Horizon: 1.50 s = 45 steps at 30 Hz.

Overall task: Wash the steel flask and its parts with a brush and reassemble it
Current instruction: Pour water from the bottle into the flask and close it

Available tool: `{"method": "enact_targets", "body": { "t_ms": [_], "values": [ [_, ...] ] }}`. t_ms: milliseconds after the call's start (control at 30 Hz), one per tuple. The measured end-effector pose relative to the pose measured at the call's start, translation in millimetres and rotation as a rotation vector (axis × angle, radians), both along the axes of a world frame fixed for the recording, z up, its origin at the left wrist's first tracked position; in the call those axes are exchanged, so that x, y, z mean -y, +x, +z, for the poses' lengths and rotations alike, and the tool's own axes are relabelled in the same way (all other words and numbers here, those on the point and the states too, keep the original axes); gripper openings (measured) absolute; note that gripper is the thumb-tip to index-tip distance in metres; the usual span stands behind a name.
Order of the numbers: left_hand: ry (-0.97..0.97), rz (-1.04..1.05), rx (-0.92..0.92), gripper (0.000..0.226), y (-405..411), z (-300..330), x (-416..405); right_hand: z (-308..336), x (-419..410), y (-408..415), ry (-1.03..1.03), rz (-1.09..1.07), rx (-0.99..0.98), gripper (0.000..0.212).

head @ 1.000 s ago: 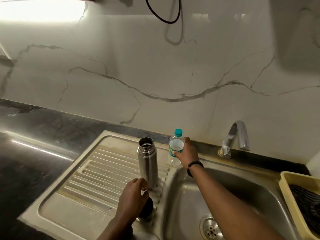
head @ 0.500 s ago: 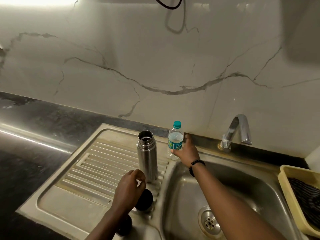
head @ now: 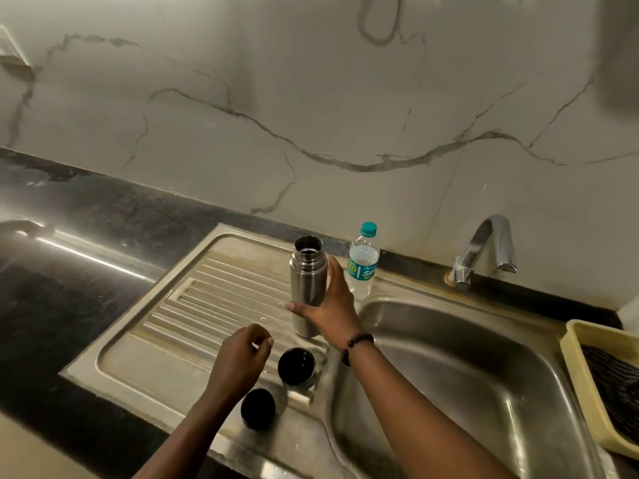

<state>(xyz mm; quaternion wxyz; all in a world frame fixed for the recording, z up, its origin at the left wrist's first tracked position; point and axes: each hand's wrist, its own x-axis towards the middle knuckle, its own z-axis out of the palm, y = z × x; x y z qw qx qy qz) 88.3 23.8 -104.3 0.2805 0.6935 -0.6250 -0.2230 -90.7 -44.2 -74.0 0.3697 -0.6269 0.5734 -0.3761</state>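
Note:
The steel flask point(head: 306, 271) stands upright and uncapped on the ribbed drainboard point(head: 207, 302). My right hand point(head: 333, 312) wraps it low down, thumb across the front and fingers up its right side. Two dark flask parts sit on the drainboard nearer me: a cup-like lid point(head: 296, 368) and a round stopper point(head: 258, 407). My left hand point(head: 242, 357) hovers just left of the lid with loosely curled fingers, holding nothing. No brush is in view.
A small plastic water bottle point(head: 362, 264) with a teal cap stands behind the flask by the wall. The sink basin point(head: 484, 375) lies to the right under a chrome tap point(head: 491, 247). A yellow tray point(head: 574, 350) sits at far right. Dark countertop point(head: 69, 271) stretches left.
My right hand let go of the water bottle and moved left onto the flask. My left hand lifted off the dark lid and drew back slightly.

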Motion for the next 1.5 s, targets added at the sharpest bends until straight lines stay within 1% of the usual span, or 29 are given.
{"method": "enact_targets", "body": {
  "t_ms": [67,133,167,200,233,300,333,367,400,467,567,633,700,800,867,967,1033,1100,1200,1333,1500],
  "values": [
    [-0.002,-0.005,0.000,0.004,-0.5,1.2,-3.9,3.9,6.5,7.7,0.029,0.014,0.045,0.112],
    [-0.009,-0.023,-0.014,0.005,-0.6,2.4,-8.2,6.1,10.2,7.5,0.052,0.012,0.077,0.099],
    [-0.010,-0.036,-0.037,0.009,0.9,2.7,-10.8,8.7,11.3,5.6,0.061,0.016,0.085,0.091],
    [0.007,-0.060,-0.082,0.018,4.3,2.6,-13.7,11.1,12.7,2.8,0.066,0.020,0.089,0.083],
    [0.045,-0.102,-0.147,0.031,9.1,2.2,-16.4,13.4,13.9,-0.1,0.060,0.022,0.084,0.077],
    [0.153,-0.249,-0.244,0.068,22.2,0.2,-23.3,17.0,12.6,-4.4,0.032,0.015,0.072,0.071],
    [0.199,-0.325,-0.251,0.084,29.0,-1.4,-27.8,18.1,10.3,-5.2,0.016,0.000,0.079,0.069],
    [0.230,-0.380,-0.236,0.096,35.4,-3.9,-32.7,19.1,7.5,-6.0,0.003,-0.020,0.095,0.068],
    [0.249,-0.415,-0.212,0.103,40.8,-7.0,-38.3,20.2,3.8,-7.0,-0.011,-0.040,0.113,0.066],
    [0.247,-0.453,-0.147,0.108,47.8,-14.8,-47.6,24.2,-4.2,-10.6,-0.054,-0.088,0.159,0.067],
    [0.223,-0.498,-0.055,0.103,50.6,-25.7,-56.9,32.1,-16.1,-17.6,-0.101,-0.163,0.251,0.068],
    [0.188,-0.485,-0.027,0.096,50.7,-29.7,-59.9,36.2,-24.4,-21.2,-0.134,-0.188,0.281,0.067],
    [0.161,-0.472,-0.022,0.091,50.1,-30.2,-62.2,38.9,-32.9,-25.2,-0.161,-0.206,0.307,0.065],
    [0.127,-0.448,-0.077,0.084,48.7,-27.8,-65.0,39.8,-46.5,-31.7,-0.173,-0.197,0.328,0.068],
    [0.084,-0.379,-0.154,0.075,44.0,-18.7,-67.2,38.0,-55.6,-36.3,-0.174,-0.182,0.316,0.071],
    [-0.016,-0.263,-0.330,0.060,27.2,5.0,-65.8,33.8,-68.7,-44.7,-0.176,-0.168,0.292,0.070],
    [-0.072,-0.248,-0.454,0.055,12.4,24.0,-60.6,30.2,-78.1,-50.5,-0.161,-0.153,0.280,0.070],
    [-0.096,-0.244,-0.594,0.055,-3.7,43.8,-54.3,24.7,-88.2,-57.2,-0.144,-0.143,0.273,0.070],
    [-0.132,-0.220,-0.778,0.048,-30.0,67.2,-45.3,17.0,-103.8,-69.0,-0.123,-0.139,0.246,0.070],
    [-0.174,-0.193,-0.899,0.039,-62.7,87.9,-35.4,8.9,-121.4,-84.4,-0.108,-0.132,0.208,0.070],
    [-0.196,-0.279,-0.910,0.039,-94.1,102.1,-29.0,1.6,-136.3,-99.0,-0.098,-0.150,0.159,0.075]
  ]
}}
